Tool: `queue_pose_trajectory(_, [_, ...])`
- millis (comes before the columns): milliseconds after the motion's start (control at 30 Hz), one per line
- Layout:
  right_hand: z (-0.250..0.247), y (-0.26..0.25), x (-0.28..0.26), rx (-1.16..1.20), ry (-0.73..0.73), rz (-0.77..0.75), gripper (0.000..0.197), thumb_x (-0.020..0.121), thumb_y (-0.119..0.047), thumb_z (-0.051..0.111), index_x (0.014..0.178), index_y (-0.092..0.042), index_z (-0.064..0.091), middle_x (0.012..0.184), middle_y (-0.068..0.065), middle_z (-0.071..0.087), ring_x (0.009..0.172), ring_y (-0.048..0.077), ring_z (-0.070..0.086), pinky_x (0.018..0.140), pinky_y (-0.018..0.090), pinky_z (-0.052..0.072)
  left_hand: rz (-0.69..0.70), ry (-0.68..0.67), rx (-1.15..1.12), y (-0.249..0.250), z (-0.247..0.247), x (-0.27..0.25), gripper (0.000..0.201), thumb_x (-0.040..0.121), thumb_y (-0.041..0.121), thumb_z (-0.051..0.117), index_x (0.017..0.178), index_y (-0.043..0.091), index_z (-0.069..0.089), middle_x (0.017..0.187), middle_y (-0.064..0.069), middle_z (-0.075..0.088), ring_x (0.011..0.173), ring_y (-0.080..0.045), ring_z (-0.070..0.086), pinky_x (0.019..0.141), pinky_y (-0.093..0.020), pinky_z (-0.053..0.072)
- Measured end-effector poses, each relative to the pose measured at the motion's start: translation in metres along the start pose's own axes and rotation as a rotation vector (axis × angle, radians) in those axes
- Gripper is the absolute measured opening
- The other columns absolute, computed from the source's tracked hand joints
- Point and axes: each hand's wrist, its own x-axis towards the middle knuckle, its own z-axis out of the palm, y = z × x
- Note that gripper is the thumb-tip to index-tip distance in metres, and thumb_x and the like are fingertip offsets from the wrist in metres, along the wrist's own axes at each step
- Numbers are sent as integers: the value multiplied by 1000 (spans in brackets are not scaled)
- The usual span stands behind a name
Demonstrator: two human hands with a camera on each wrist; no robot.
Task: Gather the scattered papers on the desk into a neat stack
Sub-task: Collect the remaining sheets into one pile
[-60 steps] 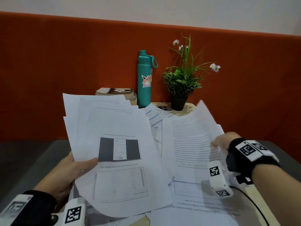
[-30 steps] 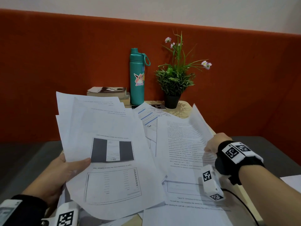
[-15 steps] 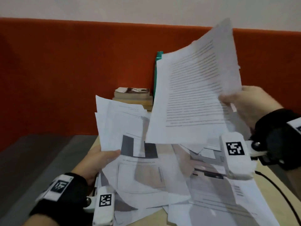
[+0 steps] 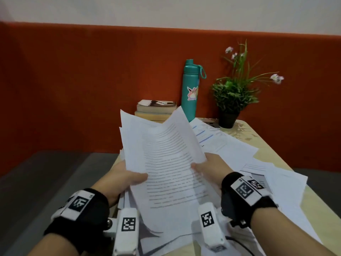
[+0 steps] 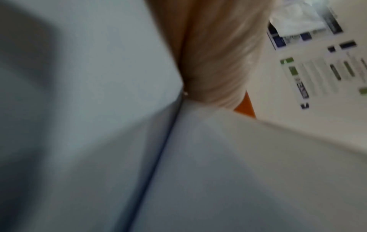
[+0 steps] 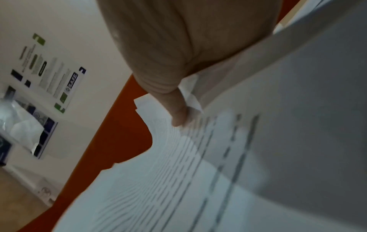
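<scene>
A: Nearest us, both wrists w/ black bands and white tag blocks. Our left hand (image 4: 121, 179) grips the held sheaf (image 4: 166, 163) at its left edge, thumb on top, fingers under. Our right hand (image 4: 212, 169) pinches the right edge, thumb on the printed side.

B: Agreed. Right wrist view shows the thumb (image 6: 176, 109) pressed on the text page, a few sheet corners fanned beside it. Left wrist view is blurry, mostly paper and a bit of palm (image 5: 214, 55); can't read the grip there.

A: Sheaf is lifted off the table (image 4: 265, 150), tilted up toward us, top page bowed, edges uneven.

B: Under and to the right of it we see loose papers (image 4: 276, 182) spread flat, overlapping, some w/ blue lines or a dark figure.

A: Further back: stacked books (image 4: 156, 108), teal bottle (image 4: 190, 93) w/ a sticker upright just beside them, potted plant (image 4: 230, 100) to the right.

B: Behind all, an orange wall panel (image 4: 73, 80).
</scene>
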Motion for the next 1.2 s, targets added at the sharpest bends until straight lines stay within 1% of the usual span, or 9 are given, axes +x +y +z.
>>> queue_pose_trajectory(200, [-35, -10, -7, 585, -164, -40, 93, 58, -41, 86, 137, -13, 46, 119, 7, 69, 104, 28, 68, 98, 43, 48, 185, -142, -125, 52, -16, -10, 80, 53, 22, 90, 127, 13, 62, 121, -12, 72, 107, -32, 70, 86, -44, 58])
queue_pose_trajectory(367, [-63, -30, -19, 585, -173, -206, 43, 82, -8, 65, 124, -10, 62, 118, 11, 71, 108, 30, 67, 97, 45, 49, 158, -102, -65, 89, 11, -2, 39, 91, 4, 58, 129, 11, 59, 124, -12, 69, 108, -29, 69, 93, -45, 52])
queue_pose_trajectory(500, [-106, -14, -21, 554, -74, -242, 38, 88, -3, 56, 125, -8, 61, 118, 12, 71, 101, 27, 71, 86, 41, 55, -168, 219, 558, 88, -1, 7, 54, 90, 60, 46, 116, 14, 57, 109, -9, 68, 92, -24, 66, 67, -32, 51])
queue_pose_trajectory(567, [-123, 2, -21, 578, -19, -222, 35, 84, -4, 59, 119, -6, 63, 110, 13, 74, 90, 25, 75, 72, 35, 60, -445, 215, 1077, 76, -11, 3, 79, 88, 70, 34, 127, 5, 57, 121, -15, 67, 108, -31, 64, 79, -35, 51])
queue_pose_trajectory(667, [-129, 23, -23, 595, -42, -179, 69, 52, -19, 82, 117, -4, 64, 110, 16, 73, 93, 30, 73, 76, 39, 59, -614, 114, 1292, 52, -5, 4, 83, 92, 67, 24, 131, 1, 56, 132, -15, 63, 122, -28, 58, 97, -33, 44])
queue_pose_trajectory(867, [-106, 50, -15, 614, -36, -101, 42, 79, -5, 62, 121, -10, 63, 117, 14, 71, 99, 31, 71, 80, 38, 57, -559, 224, 1024, 34, 29, 21, 101, 79, 68, 55, 153, 8, 20, 152, -14, 39, 136, -32, 42, 108, -37, 38])
queue_pose_trajectory(967, [-96, 57, -18, 631, -25, -70, 40, 87, -3, 58, 126, -8, 59, 118, 12, 69, 101, 27, 69, 74, 35, 60, -480, 256, 857, 30, 51, 15, 119, 71, 40, 78, 151, 14, -7, 145, -17, 39, 128, -35, 47, 99, -41, 43])
queue_pose_trajectory(1067, [-92, 63, -19, 686, -11, -19, 45, 85, -6, 62, 130, -8, 56, 121, 12, 68, 107, 32, 65, 88, 43, 50, -268, 278, 591, 21, 60, 16, 109, 72, 12, 76, 146, 22, -3, 122, -12, 51, 102, -30, 56, 72, -31, 47])
queue_pose_trajectory(1200, [-90, 70, -16, 713, 3, 5, 80, 50, -22, 80, 127, -11, 59, 117, 13, 71, 106, 36, 67, 99, 52, 45, -151, 215, 176, 11, 62, 7, 77, 69, -3, 78, 125, 26, 34, 100, 0, 52, 85, -29, 60, 65, -34, 57])
